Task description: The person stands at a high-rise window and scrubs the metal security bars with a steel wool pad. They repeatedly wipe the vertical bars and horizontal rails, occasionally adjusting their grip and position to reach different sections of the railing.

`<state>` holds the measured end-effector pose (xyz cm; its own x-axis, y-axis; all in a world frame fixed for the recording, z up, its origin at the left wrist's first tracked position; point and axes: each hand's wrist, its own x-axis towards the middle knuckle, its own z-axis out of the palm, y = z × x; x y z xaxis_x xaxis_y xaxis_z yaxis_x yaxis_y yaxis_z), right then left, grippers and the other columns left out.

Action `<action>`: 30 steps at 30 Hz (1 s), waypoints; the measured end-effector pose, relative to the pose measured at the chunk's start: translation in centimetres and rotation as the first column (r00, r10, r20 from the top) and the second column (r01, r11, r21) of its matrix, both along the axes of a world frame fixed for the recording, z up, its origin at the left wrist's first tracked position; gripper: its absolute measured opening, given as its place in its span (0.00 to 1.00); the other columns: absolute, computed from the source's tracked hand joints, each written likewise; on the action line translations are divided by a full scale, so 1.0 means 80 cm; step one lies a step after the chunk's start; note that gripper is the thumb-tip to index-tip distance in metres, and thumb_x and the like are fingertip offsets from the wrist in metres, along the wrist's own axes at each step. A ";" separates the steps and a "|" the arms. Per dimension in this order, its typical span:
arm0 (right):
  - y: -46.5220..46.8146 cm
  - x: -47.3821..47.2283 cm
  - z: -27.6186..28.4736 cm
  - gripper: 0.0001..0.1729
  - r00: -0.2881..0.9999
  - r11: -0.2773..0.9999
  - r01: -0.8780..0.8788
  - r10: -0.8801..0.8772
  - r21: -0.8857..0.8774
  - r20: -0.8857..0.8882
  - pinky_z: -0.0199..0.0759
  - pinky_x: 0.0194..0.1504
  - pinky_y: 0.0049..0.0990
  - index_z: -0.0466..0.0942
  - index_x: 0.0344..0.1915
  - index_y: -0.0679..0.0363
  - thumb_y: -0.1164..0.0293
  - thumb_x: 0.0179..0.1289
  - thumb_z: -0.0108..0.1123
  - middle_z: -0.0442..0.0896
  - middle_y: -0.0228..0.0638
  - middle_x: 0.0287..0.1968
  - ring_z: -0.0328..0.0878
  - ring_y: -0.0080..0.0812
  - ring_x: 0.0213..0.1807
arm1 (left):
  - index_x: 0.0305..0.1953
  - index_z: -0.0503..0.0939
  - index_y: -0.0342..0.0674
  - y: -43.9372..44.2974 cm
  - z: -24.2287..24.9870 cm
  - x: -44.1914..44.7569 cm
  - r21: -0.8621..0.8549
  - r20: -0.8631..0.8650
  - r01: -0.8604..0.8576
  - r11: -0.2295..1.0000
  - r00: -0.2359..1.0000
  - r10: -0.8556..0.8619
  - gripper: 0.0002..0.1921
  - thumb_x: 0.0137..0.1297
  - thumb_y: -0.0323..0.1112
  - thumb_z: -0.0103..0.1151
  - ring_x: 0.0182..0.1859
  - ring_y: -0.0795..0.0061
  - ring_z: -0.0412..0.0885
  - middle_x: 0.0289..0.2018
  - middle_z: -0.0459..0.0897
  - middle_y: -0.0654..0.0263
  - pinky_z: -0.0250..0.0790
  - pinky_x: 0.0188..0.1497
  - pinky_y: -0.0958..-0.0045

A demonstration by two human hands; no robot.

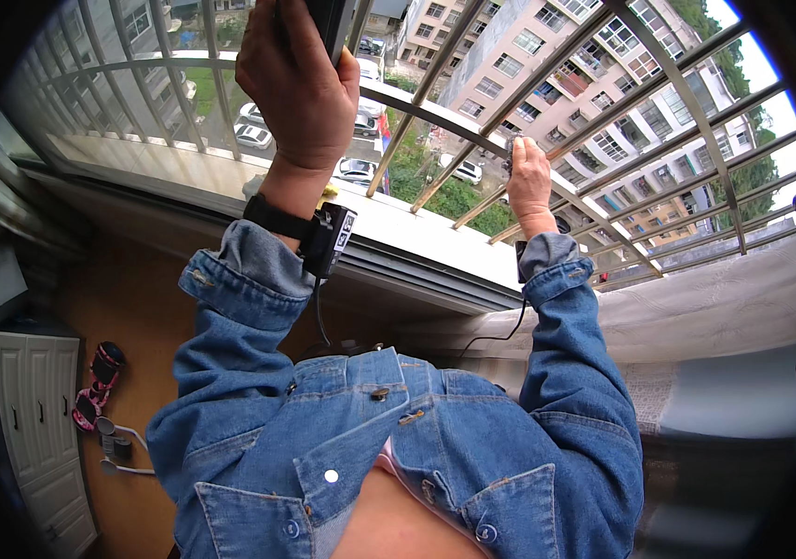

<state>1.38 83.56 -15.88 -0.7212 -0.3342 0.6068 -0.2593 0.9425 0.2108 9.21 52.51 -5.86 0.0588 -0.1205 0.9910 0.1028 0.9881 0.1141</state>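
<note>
My left hand [300, 98] is raised at the top of the view, its fingers wrapped around the edge of a dark window frame [335, 28]. Farther right, my right hand [530, 178] reaches out through the window opening to the metal window grille [454, 126]. Between its fingers is a dark grey, rough-looking scouring pad [509, 155], pressed against the horizontal bar; the fingers partly hide it. Below both hands runs the white outer sill [398, 220]. A small yellow item [330, 190] lies on it, partly behind my left wrist.
The dark window track [433, 269] crosses in front of my body. White curtains [705, 307] hang at right. A white cabinet [41, 391], a pink-and-black hoverboard [99, 384] and a white-framed object [125, 447] stand at left. Beyond the grille are parked cars and buildings, far below.
</note>
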 end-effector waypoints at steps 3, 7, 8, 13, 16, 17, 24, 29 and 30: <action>0.006 -0.011 -0.010 0.22 0.982 0.978 -0.182 0.175 -0.100 -0.071 0.60 0.61 0.40 0.73 0.51 0.66 0.79 0.52 0.52 0.75 0.44 0.54 0.69 0.46 0.59 | 0.67 0.58 0.32 0.000 -0.002 0.001 0.034 0.006 -0.018 0.999 1.000 0.018 0.40 0.53 0.35 0.63 0.59 0.47 0.67 0.60 0.67 0.45 0.60 0.58 0.53; -0.004 0.005 -0.024 0.24 0.988 0.980 -0.125 0.108 -0.155 -0.110 0.61 0.61 0.39 0.76 0.50 0.65 0.80 0.49 0.55 0.75 0.42 0.55 0.69 0.47 0.58 | 0.66 0.60 0.31 0.002 -0.002 0.003 0.040 0.020 -0.014 0.999 1.000 0.013 0.38 0.54 0.35 0.63 0.59 0.46 0.68 0.60 0.67 0.44 0.60 0.58 0.53; -0.010 0.016 -0.023 0.24 0.978 0.983 -0.161 0.147 -0.085 -0.146 0.61 0.61 0.39 0.76 0.50 0.65 0.80 0.48 0.56 0.75 0.41 0.55 0.69 0.47 0.58 | 0.66 0.60 0.31 0.002 -0.001 0.003 0.043 0.013 -0.017 0.999 1.000 0.017 0.38 0.54 0.35 0.63 0.59 0.46 0.68 0.60 0.67 0.44 0.60 0.58 0.53; -0.054 0.075 -0.010 0.27 0.889 0.886 -0.441 0.453 -0.144 0.067 0.66 0.59 0.39 0.75 0.50 0.68 0.86 0.44 0.55 0.75 0.45 0.52 0.71 0.48 0.54 | 0.67 0.60 0.33 0.003 -0.001 0.004 0.077 0.048 -0.004 0.997 0.999 0.000 0.39 0.54 0.35 0.64 0.60 0.48 0.68 0.61 0.67 0.45 0.59 0.60 0.54; -0.073 0.058 0.009 0.19 0.913 0.918 -0.394 0.385 -0.045 -0.134 0.67 0.57 0.38 0.75 0.47 0.71 0.82 0.53 0.54 0.75 0.47 0.49 0.72 0.48 0.53 | 0.67 0.59 0.33 0.001 -0.002 0.005 0.052 0.014 0.024 0.998 1.000 -0.025 0.39 0.54 0.34 0.63 0.60 0.48 0.68 0.61 0.66 0.46 0.59 0.59 0.53; -0.079 0.042 0.016 0.19 0.944 0.949 -0.306 0.292 -0.075 -0.150 0.66 0.58 0.38 0.73 0.50 0.73 0.81 0.56 0.52 0.74 0.49 0.50 0.71 0.48 0.54 | 0.67 0.58 0.33 0.000 -0.001 0.005 0.051 0.037 0.024 0.998 0.999 -0.026 0.39 0.54 0.34 0.63 0.60 0.48 0.68 0.61 0.66 0.45 0.60 0.59 0.54; -0.117 -0.033 -0.008 0.17 0.991 0.999 0.053 -0.053 0.006 0.123 0.67 0.54 0.38 0.71 0.48 0.71 0.76 0.58 0.50 0.72 0.54 0.49 0.70 0.49 0.50 | 0.66 0.59 0.32 0.003 -0.004 0.003 0.029 0.020 -0.019 0.999 1.000 0.018 0.39 0.54 0.35 0.64 0.59 0.48 0.68 0.60 0.67 0.45 0.60 0.58 0.54; -0.050 0.031 -0.027 0.19 0.976 0.986 -0.132 0.148 -0.106 0.161 0.69 0.55 0.39 0.70 0.48 0.73 0.82 0.54 0.50 0.73 0.57 0.50 0.71 0.54 0.51 | 0.66 0.61 0.33 -0.002 -0.001 0.006 0.069 0.034 0.047 0.997 0.998 -0.049 0.38 0.53 0.33 0.64 0.59 0.49 0.68 0.61 0.67 0.45 0.60 0.58 0.54; -0.031 0.042 -0.024 0.22 0.940 0.990 -0.028 0.072 -0.135 0.335 0.70 0.55 0.39 0.71 0.49 0.72 0.83 0.50 0.52 0.74 0.57 0.49 0.72 0.54 0.52 | 0.66 0.61 0.33 -0.004 0.000 0.006 0.078 0.053 0.045 0.996 0.997 -0.049 0.39 0.53 0.32 0.64 0.60 0.48 0.68 0.61 0.66 0.45 0.60 0.59 0.53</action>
<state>4.74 81.11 -17.78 -0.8752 -0.3119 0.3697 -0.3421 0.9395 -0.0171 9.67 52.19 -5.87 -0.0028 -0.1980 0.9802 0.1403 0.9704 0.1964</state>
